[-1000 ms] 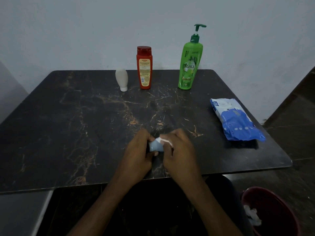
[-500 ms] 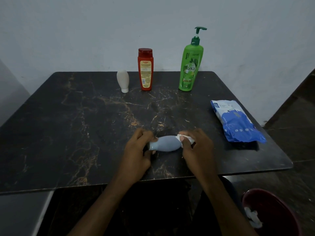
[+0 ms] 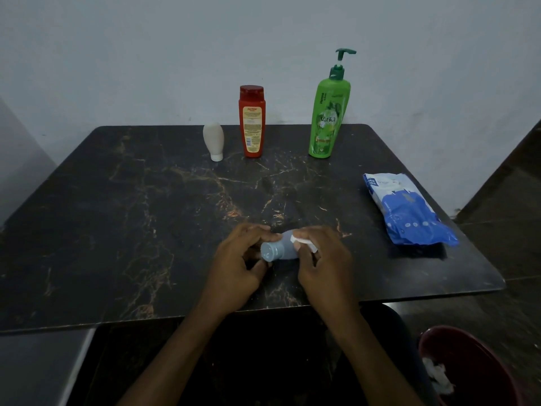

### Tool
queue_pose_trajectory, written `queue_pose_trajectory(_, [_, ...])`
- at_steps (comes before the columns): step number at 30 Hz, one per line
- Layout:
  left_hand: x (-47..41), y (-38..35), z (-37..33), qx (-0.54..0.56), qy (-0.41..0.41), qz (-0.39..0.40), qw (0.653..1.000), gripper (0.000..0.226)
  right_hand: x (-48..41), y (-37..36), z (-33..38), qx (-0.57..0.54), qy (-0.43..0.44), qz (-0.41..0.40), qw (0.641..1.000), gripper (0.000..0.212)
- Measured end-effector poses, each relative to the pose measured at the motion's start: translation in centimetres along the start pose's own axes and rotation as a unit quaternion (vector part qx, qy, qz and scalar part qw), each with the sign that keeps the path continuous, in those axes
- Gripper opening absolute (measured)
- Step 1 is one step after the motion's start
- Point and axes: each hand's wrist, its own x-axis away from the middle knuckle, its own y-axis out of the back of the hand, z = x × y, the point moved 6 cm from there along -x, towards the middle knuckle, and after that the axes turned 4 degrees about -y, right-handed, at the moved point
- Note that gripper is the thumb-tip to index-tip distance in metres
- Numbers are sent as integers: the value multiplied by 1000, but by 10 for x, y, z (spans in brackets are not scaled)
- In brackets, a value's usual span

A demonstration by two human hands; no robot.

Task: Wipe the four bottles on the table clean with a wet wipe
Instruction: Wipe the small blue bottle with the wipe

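Near the worktop's [image 3: 117, 230] front edge, your left hand [image 3: 234, 265] fingers clamp the blue bottle [image 3: 278, 249]; right hand [image 3: 322, 259] fingers clamp the wipe [image 3: 301, 241] against it.

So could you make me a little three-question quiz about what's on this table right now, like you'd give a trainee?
1. True or false: the green pump bottle is lying on its side.
2. Which bottle are the hands holding? A) red bottle B) small blue-grey bottle C) white bottle
3. Fill in: the left hand steadies the cap end, while the right hand presses a white ____ against the bottle.

Key: 1. False, it stands upright at the far edge of the table. 2. B. 3. Wipe.
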Motion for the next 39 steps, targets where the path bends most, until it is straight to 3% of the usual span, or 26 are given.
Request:
queue_pose_trajectory(8, [2,-5,9,77,63,50,994,51,4,-5,-8,-20,-32,-3,999,23])
queue_pose_trajectory(11, [2,-5,5,88,76,40,992,42,8,-10,-8,-26,-35,0,999,23])
queue_pose_trajectory(16, [-1,0,9,45,98,-23,994,37,7,-6,2,-28,-3,9,1000,21])
queue_pose_trajectory(19, [0,3,13,-8,97,-36,995,48,-9,3,-6,-3,-41,-20,999,30])
queue_pose_trajectory(22, [0,5,11,-66,67,-50,994,44,-19,1,-8,23,-75,4,997,26])
queue_pose_trajectory(25, [1,6,10,-85,53,-63,993,41,-11,-11,12,76,-11,46,996,29])
queue_pose_trajectory(32, [3,6,8,-95,72,-65,991,35,10,-38,44,76,71,120,987,38])
queue_pose_trajectory(39, [1,5,10,-94,79,-62,991,32,-12,-23,21,88,89,79,989,29])
